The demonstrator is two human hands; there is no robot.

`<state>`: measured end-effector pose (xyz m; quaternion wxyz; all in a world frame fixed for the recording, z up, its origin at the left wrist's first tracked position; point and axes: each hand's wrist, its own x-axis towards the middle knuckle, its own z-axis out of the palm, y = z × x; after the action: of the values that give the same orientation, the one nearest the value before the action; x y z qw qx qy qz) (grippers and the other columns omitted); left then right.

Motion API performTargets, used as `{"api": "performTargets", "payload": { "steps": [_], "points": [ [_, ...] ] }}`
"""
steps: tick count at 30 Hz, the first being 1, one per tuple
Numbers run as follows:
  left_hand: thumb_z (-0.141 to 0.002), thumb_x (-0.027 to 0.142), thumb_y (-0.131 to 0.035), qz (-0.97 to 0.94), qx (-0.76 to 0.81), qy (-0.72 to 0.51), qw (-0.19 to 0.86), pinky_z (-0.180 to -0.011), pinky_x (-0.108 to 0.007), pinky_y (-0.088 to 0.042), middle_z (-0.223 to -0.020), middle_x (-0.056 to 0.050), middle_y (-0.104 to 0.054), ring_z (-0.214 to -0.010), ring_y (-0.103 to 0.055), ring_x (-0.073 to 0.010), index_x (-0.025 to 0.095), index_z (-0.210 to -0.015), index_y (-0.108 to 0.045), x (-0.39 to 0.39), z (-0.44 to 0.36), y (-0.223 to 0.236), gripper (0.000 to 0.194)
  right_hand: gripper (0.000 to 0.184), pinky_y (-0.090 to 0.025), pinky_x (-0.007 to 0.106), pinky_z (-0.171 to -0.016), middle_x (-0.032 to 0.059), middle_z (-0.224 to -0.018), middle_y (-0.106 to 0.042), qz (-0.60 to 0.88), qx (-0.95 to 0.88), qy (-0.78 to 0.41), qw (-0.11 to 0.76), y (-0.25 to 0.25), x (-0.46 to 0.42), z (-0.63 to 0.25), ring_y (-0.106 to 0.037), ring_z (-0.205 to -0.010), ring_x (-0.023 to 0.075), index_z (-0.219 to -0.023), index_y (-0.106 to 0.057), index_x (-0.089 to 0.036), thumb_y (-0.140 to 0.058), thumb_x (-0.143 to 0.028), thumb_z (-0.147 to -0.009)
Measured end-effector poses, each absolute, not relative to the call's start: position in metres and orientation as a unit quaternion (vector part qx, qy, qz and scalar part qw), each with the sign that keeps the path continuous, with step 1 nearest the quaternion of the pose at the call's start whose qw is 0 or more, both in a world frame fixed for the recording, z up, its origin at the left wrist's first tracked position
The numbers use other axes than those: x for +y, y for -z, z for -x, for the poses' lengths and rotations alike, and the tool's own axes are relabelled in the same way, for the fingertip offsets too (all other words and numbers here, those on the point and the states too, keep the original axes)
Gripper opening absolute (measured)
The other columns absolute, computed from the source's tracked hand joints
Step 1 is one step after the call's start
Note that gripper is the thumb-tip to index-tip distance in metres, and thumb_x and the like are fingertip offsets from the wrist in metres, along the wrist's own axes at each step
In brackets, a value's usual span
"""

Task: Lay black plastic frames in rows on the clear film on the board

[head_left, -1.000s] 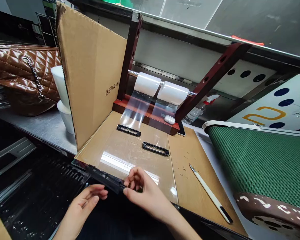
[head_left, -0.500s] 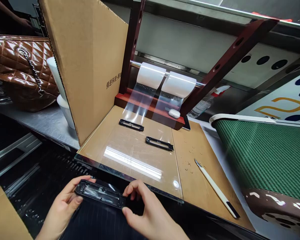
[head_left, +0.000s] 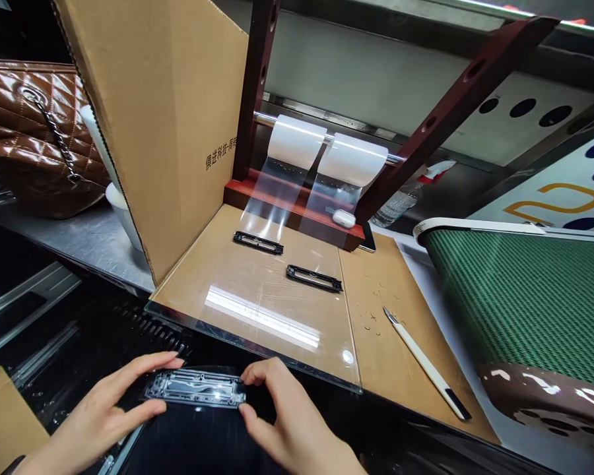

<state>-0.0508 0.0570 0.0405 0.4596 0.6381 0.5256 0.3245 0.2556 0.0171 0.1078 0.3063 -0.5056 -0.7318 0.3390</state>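
Note:
Between my two hands, below the glass edge, is a black plastic frame (head_left: 198, 388) with a shiny clear film over its long window. My left hand (head_left: 111, 399) has its thumb and fingers around the frame's left end. At the right end, my right hand (head_left: 282, 412) pinches it between thumb and forefinger. Two similar narrow black frames, the farther one (head_left: 258, 243) and the nearer one (head_left: 314, 278), lie on the glass sheet (head_left: 257, 284). Strips of clear film run down toward them from two film rolls (head_left: 297, 142) on a metal rod.
A craft knife (head_left: 426, 363) lies on the brown board at right, beside small dark scraps. A tall cardboard panel (head_left: 163, 132) stands at left. A green conveyor belt (head_left: 525, 303) runs along the right. A white earbud case (head_left: 344, 218) sits on the red wooden stand.
The held frame has tilted, so its filmed window now catches the light. My left hand has shifted left and its fingers are straighter; my right thumb and forefinger now meet the right end.

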Motion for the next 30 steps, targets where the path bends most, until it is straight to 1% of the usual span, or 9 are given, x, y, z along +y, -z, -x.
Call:
{"api": "performTargets", "payload": {
  "steps": [2, 4, 6, 8, 12, 15, 18, 24, 30],
  "points": [
    [-0.059, 0.046, -0.081, -0.635, 0.543, -0.32, 0.448, -0.096, -0.041, -0.051, -0.108, -0.006, -0.076, -0.103, -0.069, -0.0342, 0.035, -0.111, -0.072, 0.059, 0.054, -0.045, 0.054, 0.031, -0.054, 0.035, -0.085, 0.0061, -0.102, -0.063, 0.497, -0.729, -0.355, 0.309, -0.108, 0.017, -0.256, -0.061, -0.094, 0.0201, -0.107, -0.055, -0.021, -0.06, -0.011, -0.078],
    [-0.056, 0.047, -0.082, -0.622, 0.553, -0.335, 0.442, -0.093, -0.04, -0.054, -0.104, -0.005, -0.077, -0.1, -0.07, -0.0343, 0.035, -0.107, -0.074, 0.06, 0.056, -0.05, 0.053, 0.052, -0.049, 0.04, -0.099, 0.0098, -0.121, -0.06, 0.488, -0.719, -0.387, 0.309, -0.106, 0.016, -0.255, -0.058, -0.112, 0.0239, -0.125, -0.051, -0.021, -0.068, -0.014, -0.077],
    [-0.053, 0.047, -0.084, -0.603, 0.554, -0.359, 0.448, -0.088, -0.039, -0.057, -0.1, -0.005, -0.078, -0.097, -0.071, -0.0343, 0.036, -0.102, -0.076, 0.058, 0.054, -0.054, 0.051, 0.079, -0.04, 0.046, -0.11, 0.0125, -0.141, -0.05, 0.488, -0.697, -0.425, 0.308, -0.099, 0.014, -0.251, -0.049, -0.129, 0.0273, -0.141, -0.039, -0.023, -0.076, -0.015, -0.072],
    [-0.053, 0.049, -0.084, -0.563, 0.553, -0.395, 0.471, -0.084, -0.038, -0.059, -0.098, -0.005, -0.078, -0.097, -0.071, -0.0339, 0.035, -0.101, -0.075, 0.052, 0.047, -0.057, 0.05, 0.089, -0.039, 0.047, -0.11, 0.0121, -0.143, -0.049, 0.5, -0.647, -0.475, 0.325, -0.087, 0.012, -0.241, -0.049, -0.13, 0.0275, -0.145, -0.035, -0.025, -0.079, -0.015, -0.068],
    [-0.055, 0.059, -0.082, -0.482, 0.558, -0.461, 0.494, -0.081, -0.032, -0.06, -0.096, -0.003, -0.078, -0.095, -0.072, -0.0292, 0.035, -0.103, -0.072, 0.037, 0.025, -0.061, 0.055, 0.069, -0.053, 0.04, -0.094, 0.0078, -0.119, -0.068, 0.466, -0.504, -0.595, 0.418, -0.059, 0.01, -0.21, -0.066, -0.109, 0.0262, -0.127, -0.055, -0.024, -0.083, -0.028, -0.064],
    [-0.056, 0.061, -0.081, -0.465, 0.564, -0.465, 0.5, -0.084, -0.03, -0.059, -0.097, -0.002, -0.078, -0.096, -0.072, -0.0265, 0.033, -0.104, -0.069, 0.03, 0.011, -0.061, 0.057, 0.058, -0.055, 0.04, -0.09, 0.0081, -0.115, -0.071, 0.407, -0.446, -0.623, 0.498, -0.052, 0.014, -0.193, -0.068, -0.103, 0.0267, -0.116, -0.063, -0.022, -0.085, -0.037, -0.064],
    [-0.06, 0.059, -0.081, -0.454, 0.565, -0.459, 0.514, -0.087, -0.024, -0.055, -0.101, -0.002, -0.077, -0.101, -0.07, -0.0222, 0.03, -0.107, -0.067, 0.029, 0.009, -0.059, 0.057, 0.053, -0.053, 0.038, -0.092, 0.0079, -0.114, -0.072, 0.378, -0.424, -0.611, 0.551, -0.057, 0.017, -0.19, -0.068, -0.102, 0.0251, -0.113, -0.066, -0.022, -0.085, -0.036, -0.067],
    [-0.066, 0.058, -0.078, -0.493, 0.558, -0.43, 0.51, -0.091, -0.017, -0.05, -0.106, 0.002, -0.077, -0.105, -0.068, -0.0164, 0.032, -0.112, -0.064, 0.031, 0.011, -0.058, 0.055, 0.045, -0.05, 0.036, -0.094, 0.0068, -0.113, -0.071, 0.344, -0.428, -0.604, 0.578, -0.064, 0.02, -0.2, -0.067, -0.105, 0.023, -0.112, -0.065, -0.024, -0.083, -0.035, -0.072],
    [-0.077, 0.053, -0.07, -0.598, 0.538, -0.39, 0.448, -0.097, -0.026, -0.05, -0.114, 0.002, -0.074, -0.11, -0.066, -0.0192, 0.036, -0.122, -0.059, 0.042, 0.037, -0.041, 0.049, 0.051, -0.052, 0.03, -0.088, 0.0028, -0.103, -0.072, 0.364, -0.367, -0.68, 0.52, -0.065, 0.022, -0.207, -0.069, -0.097, 0.0181, -0.111, -0.063, -0.024, -0.087, -0.033, -0.067]
  ]
}}
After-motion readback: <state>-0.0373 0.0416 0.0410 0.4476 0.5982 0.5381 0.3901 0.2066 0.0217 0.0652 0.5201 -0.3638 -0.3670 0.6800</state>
